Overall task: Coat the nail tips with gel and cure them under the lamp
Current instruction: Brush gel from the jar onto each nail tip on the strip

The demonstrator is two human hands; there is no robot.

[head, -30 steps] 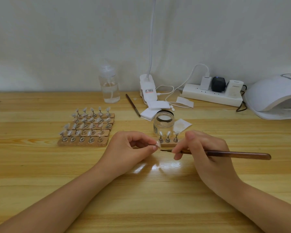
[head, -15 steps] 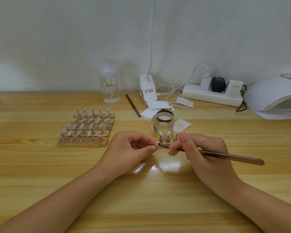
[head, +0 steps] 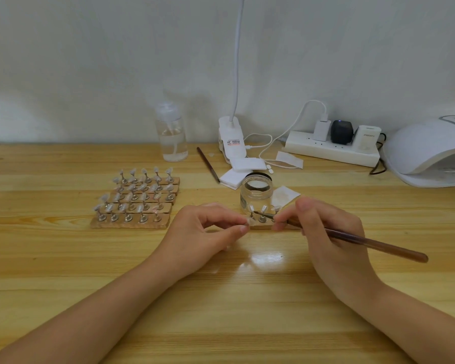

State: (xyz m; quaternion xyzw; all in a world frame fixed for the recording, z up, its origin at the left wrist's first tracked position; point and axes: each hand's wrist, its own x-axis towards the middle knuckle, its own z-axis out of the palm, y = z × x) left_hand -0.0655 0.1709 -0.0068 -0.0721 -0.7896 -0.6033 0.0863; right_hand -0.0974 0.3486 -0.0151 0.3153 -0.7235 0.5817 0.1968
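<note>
Nail tip [head: 250,222]: tiny, light, slick, springy; you pinch its edges in left hand [head: 208,232], keep pressure gentle. Right hand [head: 326,232] clamps brush [head: 365,241] low near bristles.

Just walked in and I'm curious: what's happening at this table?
A person is brushing gel onto false nails. The left hand pinches one nail tip, and the right hand holds a brush whose tip is near it. More tips stand on wooden holders. The curing lamp sits at the far right.
</note>
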